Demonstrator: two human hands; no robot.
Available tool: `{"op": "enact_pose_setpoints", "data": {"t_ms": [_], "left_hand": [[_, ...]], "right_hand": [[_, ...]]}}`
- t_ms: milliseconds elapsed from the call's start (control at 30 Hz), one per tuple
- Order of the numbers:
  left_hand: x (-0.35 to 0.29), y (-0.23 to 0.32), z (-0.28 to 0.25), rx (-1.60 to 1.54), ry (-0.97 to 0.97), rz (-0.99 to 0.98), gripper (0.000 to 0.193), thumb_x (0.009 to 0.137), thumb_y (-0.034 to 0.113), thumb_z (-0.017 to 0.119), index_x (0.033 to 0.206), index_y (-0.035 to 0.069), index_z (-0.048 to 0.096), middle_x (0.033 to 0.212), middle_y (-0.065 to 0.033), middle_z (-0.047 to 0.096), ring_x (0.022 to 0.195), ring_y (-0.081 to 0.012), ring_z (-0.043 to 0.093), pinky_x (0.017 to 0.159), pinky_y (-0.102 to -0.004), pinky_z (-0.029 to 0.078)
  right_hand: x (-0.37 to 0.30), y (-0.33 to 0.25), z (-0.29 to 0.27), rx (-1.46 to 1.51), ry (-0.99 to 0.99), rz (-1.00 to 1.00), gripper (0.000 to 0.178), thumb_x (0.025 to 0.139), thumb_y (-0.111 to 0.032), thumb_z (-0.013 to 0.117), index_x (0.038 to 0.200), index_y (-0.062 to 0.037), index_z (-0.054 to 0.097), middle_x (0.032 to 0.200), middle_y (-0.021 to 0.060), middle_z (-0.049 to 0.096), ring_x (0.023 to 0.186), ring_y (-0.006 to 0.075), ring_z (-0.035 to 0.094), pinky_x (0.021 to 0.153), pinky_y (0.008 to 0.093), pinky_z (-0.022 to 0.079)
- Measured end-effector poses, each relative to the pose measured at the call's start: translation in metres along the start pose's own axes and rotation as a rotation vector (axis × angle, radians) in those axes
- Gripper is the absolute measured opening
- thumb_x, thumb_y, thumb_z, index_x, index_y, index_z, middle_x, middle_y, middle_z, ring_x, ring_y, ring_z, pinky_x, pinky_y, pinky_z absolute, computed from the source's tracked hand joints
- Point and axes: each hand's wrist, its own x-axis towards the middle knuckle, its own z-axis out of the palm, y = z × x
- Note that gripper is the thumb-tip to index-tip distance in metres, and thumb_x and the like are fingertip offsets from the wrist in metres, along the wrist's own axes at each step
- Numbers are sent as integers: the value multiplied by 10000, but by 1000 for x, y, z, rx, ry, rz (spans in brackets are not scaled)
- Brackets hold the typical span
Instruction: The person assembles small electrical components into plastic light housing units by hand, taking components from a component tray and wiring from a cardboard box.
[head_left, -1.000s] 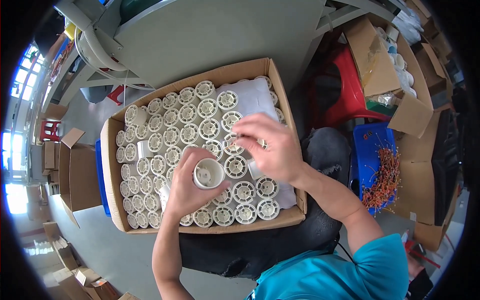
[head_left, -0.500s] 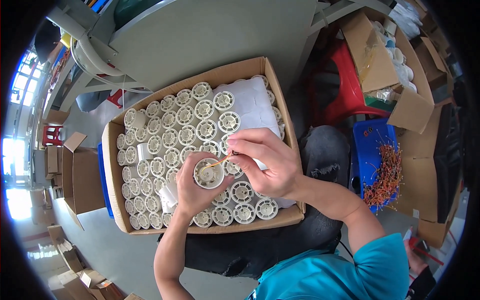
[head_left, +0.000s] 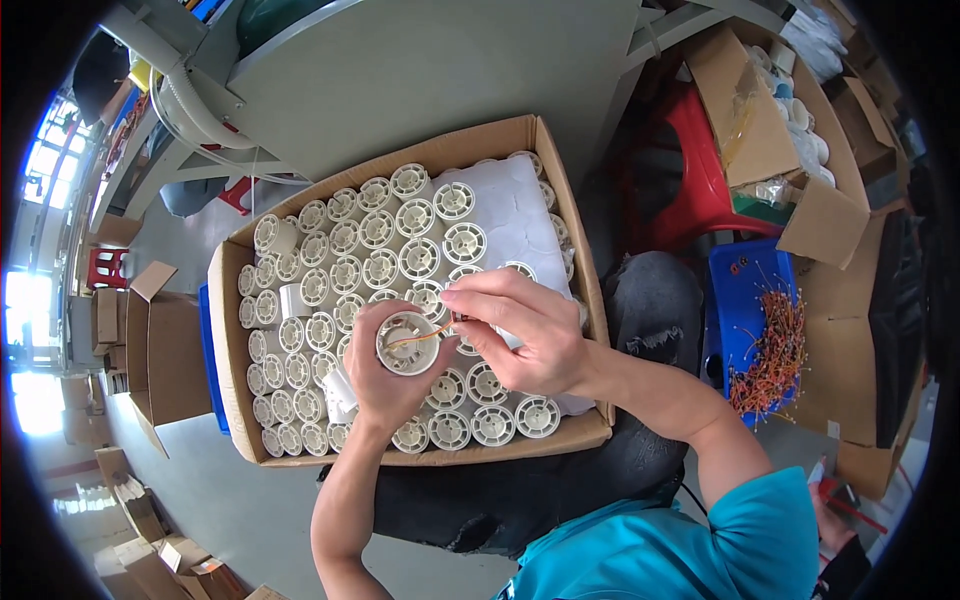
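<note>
My left hand [head_left: 378, 385] is wrapped round a white plastic cylindrical housing [head_left: 408, 368], its open end facing up. Orange wire [head_left: 428, 335] runs from inside that housing to the fingertips of my right hand [head_left: 525, 335], which pinch a small dark part at the wire's end. Both hands are above a cardboard box [head_left: 450, 459] resting on my lap. Packed in the box are rows of similar white cylinders [head_left: 464, 242] with slotted round ends. A few, such as the white cylinder [head_left: 293, 300], lie on their sides.
At right, a blue bin [head_left: 735, 275] holds a heap of orange wires [head_left: 770, 350]. Behind it are a red stool [head_left: 695, 170] and an open carton [head_left: 745, 120] of white parts. A grey panel [head_left: 430, 75] stands beyond the box. Another person's hand [head_left: 832, 520] shows at lower right.
The housing in my left hand has tilted and shifted slightly left. My right fingertips moved slightly left and down, still holding the wire end.
</note>
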Motion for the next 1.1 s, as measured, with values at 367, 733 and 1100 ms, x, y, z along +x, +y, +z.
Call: {"op": "enact_pose_setpoints", "data": {"t_ms": [367, 733, 1100], "left_hand": [[1, 1, -3, 284, 163, 263, 555, 644, 9, 830, 1128, 33, 559, 1012, -126, 631, 875, -284, 629, 781, -361, 516], [-1, 3, 13, 364, 96, 312, 493, 638, 12, 723, 1113, 38, 593, 1011, -114, 635, 872, -293, 617, 756, -406, 453], [-2, 9, 14, 289, 66, 304, 527, 622, -40, 734, 1120, 12, 571, 1016, -142, 627, 876, -315, 617, 727, -412, 495]], "right_hand": [[-2, -1, 4, -4, -6, -44, 318, 682, 111, 749, 984, 49, 674, 979, 151, 674, 784, 257, 679, 646, 309, 556], [-13, -2, 17, 87, -165, 267, 192, 712, -27, 779, 901, -10, 749, 1143, 96, 618, 984, 259, 579, 793, 361, 516], [-14, 0, 17, 109, -177, 246, 188, 719, -28, 778, 906, -30, 758, 1152, 80, 621, 992, 227, 581, 746, 310, 535]]}}
